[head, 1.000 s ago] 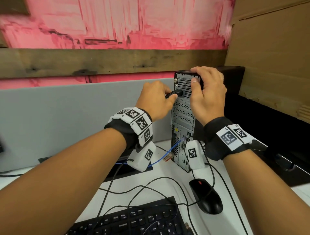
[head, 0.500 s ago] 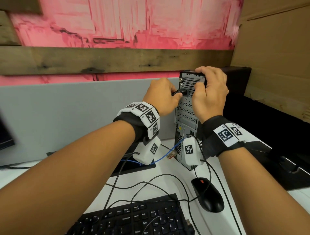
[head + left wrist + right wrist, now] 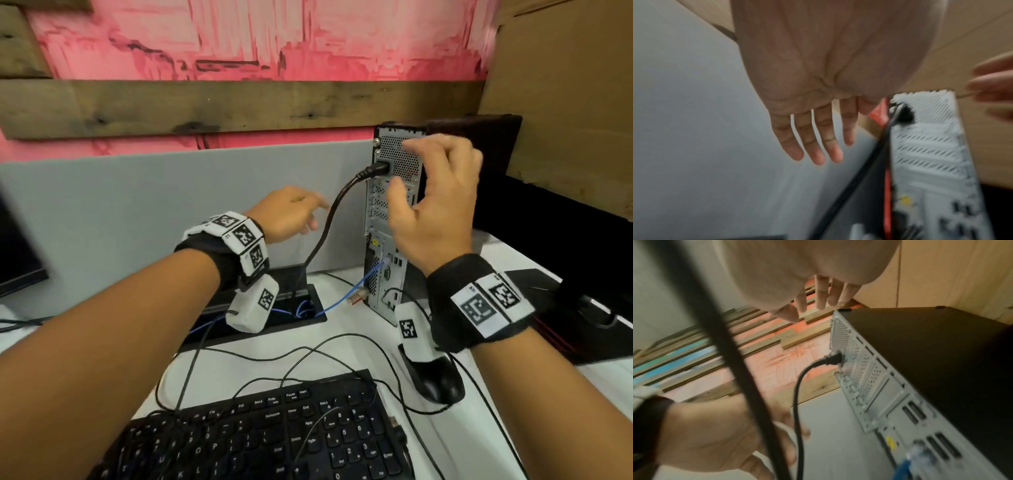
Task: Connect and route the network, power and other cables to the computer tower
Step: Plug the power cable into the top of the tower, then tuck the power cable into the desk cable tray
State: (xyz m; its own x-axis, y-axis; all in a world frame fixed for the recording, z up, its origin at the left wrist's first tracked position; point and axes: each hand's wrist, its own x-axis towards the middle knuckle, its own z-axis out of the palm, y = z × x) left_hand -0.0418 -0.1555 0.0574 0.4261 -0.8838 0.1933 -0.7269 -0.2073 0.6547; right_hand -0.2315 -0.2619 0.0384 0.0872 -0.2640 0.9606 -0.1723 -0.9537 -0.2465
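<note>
The computer tower (image 3: 390, 219) stands upright on the desk with its grey rear panel facing me. A black power cable (image 3: 329, 219) is plugged into the socket near the panel's top, its plug (image 3: 376, 169) seated; the plug (image 3: 833, 361) also shows in the right wrist view. A blue network cable (image 3: 349, 293) runs from the desk slot into a lower port. My left hand (image 3: 291, 214) hovers left of the power cable, fingers (image 3: 813, 146) straight and empty. My right hand (image 3: 435, 202) floats just in front of the panel, fingers spread, holding nothing.
A black keyboard (image 3: 274, 431) lies at the front with thin black cables looped across the white desk. A black mouse (image 3: 435, 377) sits to its right. A cable slot (image 3: 294, 308) opens in the desk behind. A grey partition (image 3: 137, 212) backs the desk; cardboard (image 3: 565, 102) stands at the right.
My left hand let go of the power plug and dropped down-left. My right hand released the tower's top edge and pulled back, opening. The plug stays seated in the socket.
</note>
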